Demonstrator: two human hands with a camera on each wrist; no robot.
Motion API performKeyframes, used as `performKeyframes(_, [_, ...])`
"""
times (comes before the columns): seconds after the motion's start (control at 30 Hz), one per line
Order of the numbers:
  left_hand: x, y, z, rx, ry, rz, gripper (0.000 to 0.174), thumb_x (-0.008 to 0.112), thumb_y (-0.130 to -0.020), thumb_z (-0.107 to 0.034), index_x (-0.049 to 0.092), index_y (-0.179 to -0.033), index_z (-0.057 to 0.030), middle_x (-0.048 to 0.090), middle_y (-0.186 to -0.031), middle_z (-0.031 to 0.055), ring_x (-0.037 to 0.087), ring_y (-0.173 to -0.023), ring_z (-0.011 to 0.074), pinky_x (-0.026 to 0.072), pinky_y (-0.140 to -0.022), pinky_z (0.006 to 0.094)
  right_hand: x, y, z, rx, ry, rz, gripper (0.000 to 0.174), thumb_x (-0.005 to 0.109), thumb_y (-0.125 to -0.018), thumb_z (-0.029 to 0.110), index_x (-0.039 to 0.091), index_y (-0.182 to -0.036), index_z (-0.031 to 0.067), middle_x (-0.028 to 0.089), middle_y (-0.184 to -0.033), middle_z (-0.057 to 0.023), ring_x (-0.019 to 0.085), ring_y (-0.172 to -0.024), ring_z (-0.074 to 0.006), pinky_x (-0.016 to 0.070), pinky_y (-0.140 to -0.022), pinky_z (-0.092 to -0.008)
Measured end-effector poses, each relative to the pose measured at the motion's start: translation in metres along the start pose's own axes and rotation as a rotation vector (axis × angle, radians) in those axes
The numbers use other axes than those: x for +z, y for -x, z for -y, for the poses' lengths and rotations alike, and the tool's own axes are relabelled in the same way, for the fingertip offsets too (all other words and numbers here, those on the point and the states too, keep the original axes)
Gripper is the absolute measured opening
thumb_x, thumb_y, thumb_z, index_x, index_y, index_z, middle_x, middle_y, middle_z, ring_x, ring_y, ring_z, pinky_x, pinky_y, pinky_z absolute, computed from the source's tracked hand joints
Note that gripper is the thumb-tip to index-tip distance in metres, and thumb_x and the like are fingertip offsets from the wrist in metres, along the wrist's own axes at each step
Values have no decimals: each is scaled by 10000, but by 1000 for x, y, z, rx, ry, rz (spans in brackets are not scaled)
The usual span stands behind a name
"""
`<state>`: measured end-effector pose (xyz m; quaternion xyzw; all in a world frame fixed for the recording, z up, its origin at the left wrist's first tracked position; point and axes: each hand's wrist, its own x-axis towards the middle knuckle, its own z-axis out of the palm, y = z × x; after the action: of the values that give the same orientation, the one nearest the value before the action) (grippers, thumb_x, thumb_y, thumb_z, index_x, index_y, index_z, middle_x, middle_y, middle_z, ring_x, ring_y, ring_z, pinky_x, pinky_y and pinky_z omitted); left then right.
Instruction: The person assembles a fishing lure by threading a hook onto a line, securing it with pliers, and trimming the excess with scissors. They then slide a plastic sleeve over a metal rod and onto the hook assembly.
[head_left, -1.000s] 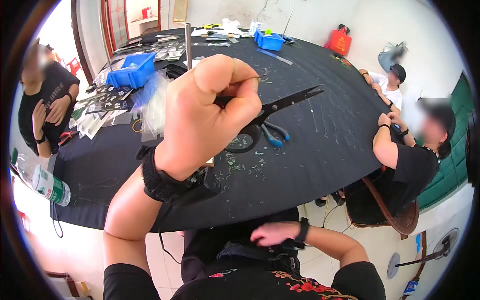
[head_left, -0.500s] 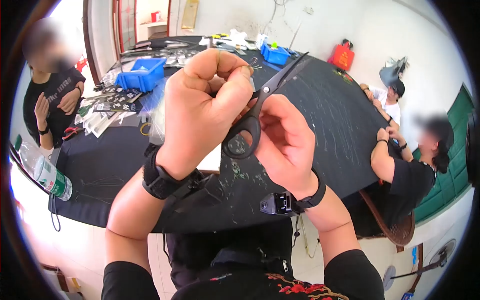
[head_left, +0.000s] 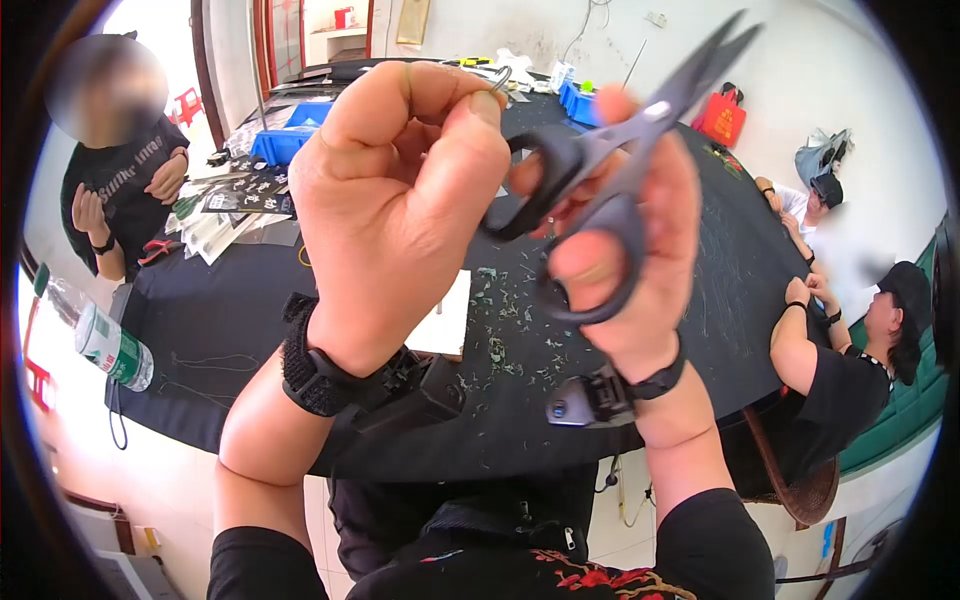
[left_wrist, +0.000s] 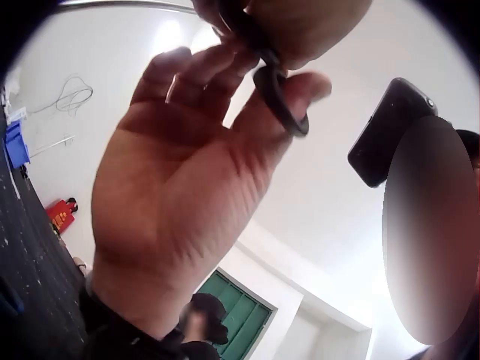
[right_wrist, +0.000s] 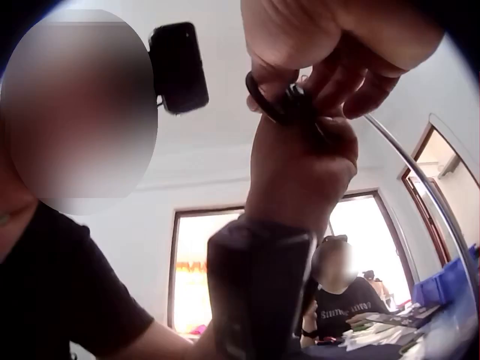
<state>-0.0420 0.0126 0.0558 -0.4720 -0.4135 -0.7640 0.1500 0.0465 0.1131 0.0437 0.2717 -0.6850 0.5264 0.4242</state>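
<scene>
Thumb and forefinger of my left hand (head_left: 400,205) pinch a small, thin, curved piece of wire (head_left: 503,76), raised above the table. To its right, my right hand (head_left: 668,240) holds black-handled scissors (head_left: 655,112), thumb through the lower handle ring and fingers by the upper one. The blades point up and to the right, slightly parted. The upper handle ring lies right beside the left hand. In the left wrist view, the thumb of the right hand (left_wrist: 172,172) pokes through a ring. In the right wrist view, the left hand (right_wrist: 296,172) is behind the dark handles.
Green scraps (head_left: 497,350) are scattered on the black-covered table (head_left: 560,420), near a white block (head_left: 445,320). Blue bins (head_left: 280,147) and packets (head_left: 245,195) stand further back. A water bottle (head_left: 115,345) is at the left edge. Other people sit or stand around the table.
The right hand has come up from the lap and taken the scissors, which were at the left hand. They have swung up and right. The left hand keeps its pinch.
</scene>
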Motion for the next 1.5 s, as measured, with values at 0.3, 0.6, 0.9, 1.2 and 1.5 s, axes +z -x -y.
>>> performKeyframes(0.3, [-1, 4, -7, -55, 8, 116, 66, 523, -820, -41, 579, -826, -6, 544, -640, -2, 455, -522, 14, 318, -438, 134, -32, -6, 15, 7, 457, 34, 679, 731, -704, 165, 362, -1245, -12, 531, -1107, -139, 540, -854, -130, 455, -711, -220])
performKeyframes(0.6, [-7, 0, -12, -67, -20, 95, 59, 531, -810, -26, 584, -813, 1, 555, -656, 1, 445, -511, 12, 347, -460, 142, -39, -11, 12, -157, 778, 135, 879, 789, -459, 485, 512, -1141, 3, 521, -934, -8, 460, -831, -111, 365, -718, -240])
performKeyframes(0.9, [-7, 4, -16, -33, -185, 136, 82, 531, -794, 15, 576, -863, 23, 589, -756, 11, 476, -577, 8, 378, -509, 139, -34, -9, 5, -273, 1063, 169, 634, 797, -521, 298, 569, -1069, 76, 525, -798, -30, 466, -716, -187, 377, -615, -285])
performKeyframes(1.2, [-10, 6, -13, 46, -282, 224, 125, 521, -778, 59, 564, -892, 32, 584, -793, 7, 500, -674, 11, 405, -591, 144, -31, -8, 5, -260, 1051, 114, 529, 770, -566, 224, 580, -1043, 97, 485, -709, -46, 443, -664, -218, 367, -612, -314])
performKeyframes(1.5, [-8, 7, -10, 57, -319, 248, 120, 516, -809, 44, 554, -922, 26, 576, -808, 11, 485, -679, 11, 392, -587, 145, -33, -7, 5, -274, 1063, 127, 502, 753, -592, 209, 573, -1048, 105, 468, -690, -44, 432, -649, -220, 360, -610, -312])
